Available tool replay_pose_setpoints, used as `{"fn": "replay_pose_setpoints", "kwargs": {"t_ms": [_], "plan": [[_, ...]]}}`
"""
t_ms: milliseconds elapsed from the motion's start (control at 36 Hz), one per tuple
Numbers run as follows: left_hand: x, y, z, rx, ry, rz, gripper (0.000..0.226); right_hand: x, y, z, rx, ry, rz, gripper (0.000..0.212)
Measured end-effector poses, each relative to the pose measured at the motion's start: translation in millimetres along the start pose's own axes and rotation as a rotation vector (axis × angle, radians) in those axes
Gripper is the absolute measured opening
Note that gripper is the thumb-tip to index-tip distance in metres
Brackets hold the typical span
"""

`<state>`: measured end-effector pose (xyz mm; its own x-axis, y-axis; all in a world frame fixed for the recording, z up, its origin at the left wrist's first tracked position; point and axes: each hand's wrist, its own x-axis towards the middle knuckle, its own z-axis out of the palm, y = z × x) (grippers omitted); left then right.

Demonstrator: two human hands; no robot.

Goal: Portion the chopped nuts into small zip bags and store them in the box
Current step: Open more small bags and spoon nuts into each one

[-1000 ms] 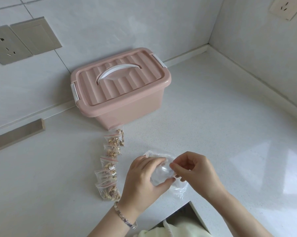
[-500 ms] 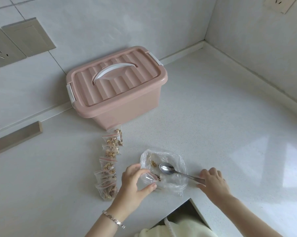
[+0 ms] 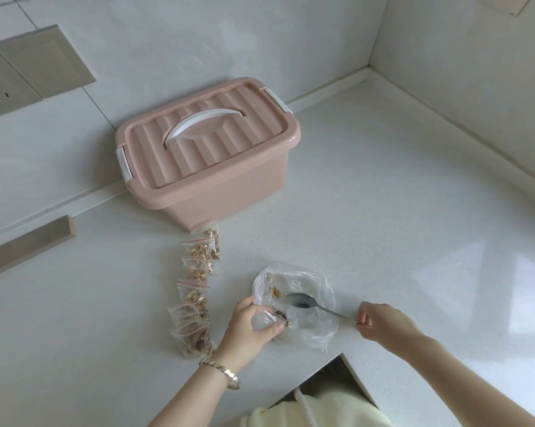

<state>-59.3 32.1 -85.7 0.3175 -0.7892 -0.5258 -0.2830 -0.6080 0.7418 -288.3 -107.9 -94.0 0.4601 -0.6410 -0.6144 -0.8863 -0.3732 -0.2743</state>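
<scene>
Several filled zip bags [image 3: 195, 291] of chopped nuts lie in an overlapping row on the white countertop [image 3: 383, 211]. The row runs from the front corner of the pink storage box [image 3: 229, 192] down toward the near edge, and its last bag ends just beside the left wrist and its bracelet [image 3: 226, 371]. The box sits at the back edge against the wall, with its ribbed lid [image 3: 244, 131] on and its white handle [image 3: 204, 121] lying flat. The left hand [image 3: 247, 331] curls thumb and fingers round one more small zip bag [image 3: 267, 318], gripping it at the left rim of a large clear plastic bag [image 3: 318, 325]; a few nut pieces show at the small bag's mouth. The large bag lies spread open close to the near edge, just behind a square notch [image 3: 330, 377] cut into that edge, and holds only a small clump of nuts [image 3: 277, 292]. A metal spoon [image 3: 301, 302] rests with its bowl inside the large bag and its handle pointing right. The right hand [image 3: 383, 322] pinches the handle's end with curled fingers, just outside the bag's right side. A broad stretch of countertop lies between this bag and the box, and another reaches from the right hand to the right wall. Wall sockets [image 3: 1, 87] sit on the back wall at upper left.
</scene>
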Motion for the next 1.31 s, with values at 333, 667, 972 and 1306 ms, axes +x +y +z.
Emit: {"fn": "replay_pose_setpoints", "kwargs": {"t_ms": [333, 667, 972, 1306], "plan": [[-4, -3, -1, -0.241, 0.117, -0.021, 0.019, -38, -27, -28, 0.729, 0.202, -0.085, 0.016], [-7, -16, -2, -0.207, 0.048, 0.063, 0.028, -63, -62, -5, 0.758, 0.399, -0.140, 0.027], [-11, -18, 6, -0.233, 0.055, 0.035, 0.030, -56, -49, 17, 0.885, 0.363, -0.061, 0.030], [-17, -17, 15, -0.108, 0.043, 0.061, 0.033, -54, -48, 31, 0.977, 0.404, -0.091, 0.033]]}}
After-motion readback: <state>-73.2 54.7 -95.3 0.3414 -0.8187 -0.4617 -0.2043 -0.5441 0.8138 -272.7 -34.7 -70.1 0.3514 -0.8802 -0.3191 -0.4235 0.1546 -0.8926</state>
